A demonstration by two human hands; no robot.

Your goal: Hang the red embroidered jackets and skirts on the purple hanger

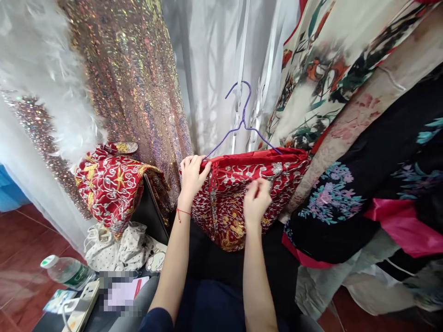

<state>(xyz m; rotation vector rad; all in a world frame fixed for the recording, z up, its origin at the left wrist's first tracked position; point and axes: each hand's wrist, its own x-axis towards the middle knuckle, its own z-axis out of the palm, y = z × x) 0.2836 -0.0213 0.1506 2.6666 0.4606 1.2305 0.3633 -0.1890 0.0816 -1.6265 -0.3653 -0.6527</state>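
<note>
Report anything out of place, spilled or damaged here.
The plastic bottle stands out: it is close to the power strip, a questionable spot for a bottle. Whether it is upright or tipped, I cannot tell. I see no spill, and no clear damage to the red garment in the left hand.

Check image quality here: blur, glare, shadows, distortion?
Head view: right hand looks motion-blurred, left hand crisper; head view: sequined fabric throws small glints, soft shadows mottle the white curtain; head view: outer areas look stretched, wide-angle style; head view: a pixelated patch hides detail lower left.
</note>
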